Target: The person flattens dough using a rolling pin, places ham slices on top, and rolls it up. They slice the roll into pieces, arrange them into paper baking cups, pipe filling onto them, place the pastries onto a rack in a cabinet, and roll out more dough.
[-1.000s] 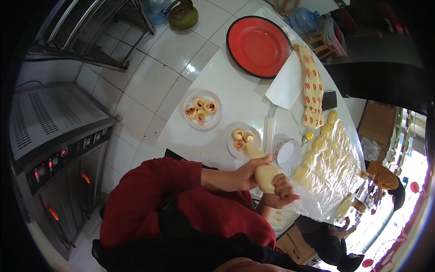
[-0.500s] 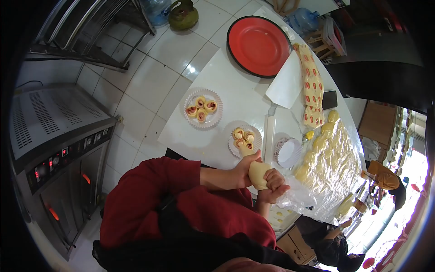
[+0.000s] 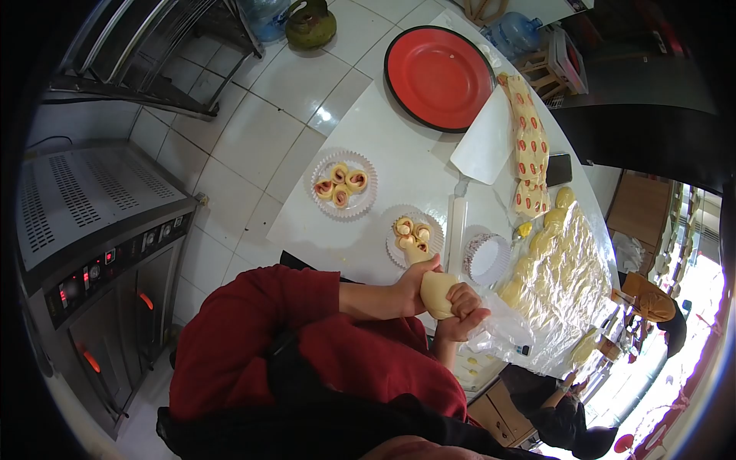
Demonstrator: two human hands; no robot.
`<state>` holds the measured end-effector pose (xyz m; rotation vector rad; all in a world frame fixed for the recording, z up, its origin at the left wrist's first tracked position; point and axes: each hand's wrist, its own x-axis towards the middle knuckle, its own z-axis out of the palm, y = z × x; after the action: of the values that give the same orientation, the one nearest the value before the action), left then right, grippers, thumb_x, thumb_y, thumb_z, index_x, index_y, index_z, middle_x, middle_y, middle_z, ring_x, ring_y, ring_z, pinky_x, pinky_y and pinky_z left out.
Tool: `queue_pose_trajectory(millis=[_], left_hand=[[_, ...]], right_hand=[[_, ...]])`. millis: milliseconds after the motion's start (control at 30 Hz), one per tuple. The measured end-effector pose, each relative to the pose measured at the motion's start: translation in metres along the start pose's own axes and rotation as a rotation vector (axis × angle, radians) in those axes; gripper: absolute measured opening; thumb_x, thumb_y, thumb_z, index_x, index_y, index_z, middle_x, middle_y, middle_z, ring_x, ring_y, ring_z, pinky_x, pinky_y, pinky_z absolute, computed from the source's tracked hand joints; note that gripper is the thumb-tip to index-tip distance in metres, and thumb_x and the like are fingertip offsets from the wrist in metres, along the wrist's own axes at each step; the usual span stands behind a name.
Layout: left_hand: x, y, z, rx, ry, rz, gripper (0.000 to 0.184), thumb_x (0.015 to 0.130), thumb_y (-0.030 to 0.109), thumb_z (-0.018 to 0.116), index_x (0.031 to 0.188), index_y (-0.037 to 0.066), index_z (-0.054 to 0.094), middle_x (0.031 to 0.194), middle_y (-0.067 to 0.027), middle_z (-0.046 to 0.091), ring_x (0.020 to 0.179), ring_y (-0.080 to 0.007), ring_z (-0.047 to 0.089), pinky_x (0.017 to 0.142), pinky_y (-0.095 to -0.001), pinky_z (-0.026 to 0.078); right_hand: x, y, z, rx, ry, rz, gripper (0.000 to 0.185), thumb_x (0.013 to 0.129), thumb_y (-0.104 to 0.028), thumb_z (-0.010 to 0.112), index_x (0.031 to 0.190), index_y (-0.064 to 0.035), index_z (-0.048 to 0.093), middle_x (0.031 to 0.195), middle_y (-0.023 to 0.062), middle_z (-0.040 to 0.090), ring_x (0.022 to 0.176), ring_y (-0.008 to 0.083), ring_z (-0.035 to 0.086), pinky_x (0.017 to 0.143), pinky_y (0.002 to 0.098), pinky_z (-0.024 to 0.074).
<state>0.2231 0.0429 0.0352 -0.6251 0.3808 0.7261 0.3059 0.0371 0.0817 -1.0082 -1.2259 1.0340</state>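
A piping bag full of pale yellow filling is squeezed between both my hands. My left hand is closed around its lower part near the tip. My right hand grips the twisted upper end, with loose clear plastic trailing to the right. The bag's tip points at a white fluted paper case, just over or touching the rolled pastry pieces in it; I cannot tell which. A second paper case with several similar rolls sits farther left on the table.
Stacked paper cases stand right of my hands. Beyond them, plastic film covers several dough pieces. A red round tray, patterned wrapper and phone lie farther back. An oven stands left; a co-worker is at lower right.
The loose plastic end of the piping bag has spread out to the right. The tip has shifted slightly over the rolls. My grip is unchanged; the co-worker's arm has moved.
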Motion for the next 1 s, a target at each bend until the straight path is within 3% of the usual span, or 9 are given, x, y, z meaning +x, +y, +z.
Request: queue_pose_trajectory(millis=[167,267,433,567,1000], left_hand=[[0.000,-0.003,0.013,0.071,0.068,-0.067,0.037,0.088,0.042,0.047,0.064,0.014,0.044,0.064,0.0029,0.047,0.062,-0.0126,0.048,0.063,-0.0290,0.041],[0.007,-0.008,0.004,-0.015,-0.187,-0.168,0.041,0.088,0.047,0.044,0.063,0.015,0.043,0.063,0.0032,0.046,0.062,-0.0120,0.047,0.062,-0.0276,0.041],[0.018,-0.009,-0.006,-0.033,-0.220,-0.137,0.044,0.088,0.051,0.040,0.061,0.016,0.042,0.062,0.0035,0.046,0.061,-0.0122,0.046,0.062,-0.0284,0.040],[0.023,-0.007,-0.016,-0.030,-0.292,-0.124,0.044,0.088,0.051,0.040,0.060,0.017,0.042,0.062,0.0033,0.045,0.061,-0.0128,0.046,0.063,-0.0293,0.040],[0.020,-0.006,-0.010,-0.049,-0.234,-0.150,0.043,0.090,0.045,0.039,0.061,0.013,0.042,0.060,-0.0002,0.044,0.059,-0.0148,0.046,0.061,-0.0301,0.040]], right_hand=[[0.000,-0.011,-0.006,-0.072,0.042,-0.009,0.058,0.092,-0.050,0.017,0.051,-0.0108,0.021,0.046,0.0001,0.028,0.046,0.0151,0.033,0.050,0.0271,0.0331],[0.000,-0.018,-0.010,-0.050,0.077,-0.039,0.058,0.092,-0.051,0.016,0.050,-0.0105,0.021,0.046,0.0002,0.028,0.046,0.0150,0.033,0.049,0.0273,0.0331],[0.002,-0.012,-0.006,-0.093,-0.021,-0.114,0.053,0.095,-0.042,0.021,0.051,-0.0122,0.022,0.045,-0.0010,0.025,0.044,0.0127,0.027,0.051,0.0254,0.0328],[-0.003,-0.010,-0.009,-0.165,-0.036,0.006,0.058,0.091,-0.052,0.018,0.052,-0.0105,0.023,0.049,0.0001,0.027,0.049,0.0153,0.035,0.053,0.0274,0.0346],[-0.002,-0.011,-0.005,-0.224,-0.073,0.018,0.055,0.092,-0.049,0.021,0.053,-0.0116,0.024,0.050,0.0002,0.029,0.051,0.0159,0.036,0.054,0.0286,0.0356]])
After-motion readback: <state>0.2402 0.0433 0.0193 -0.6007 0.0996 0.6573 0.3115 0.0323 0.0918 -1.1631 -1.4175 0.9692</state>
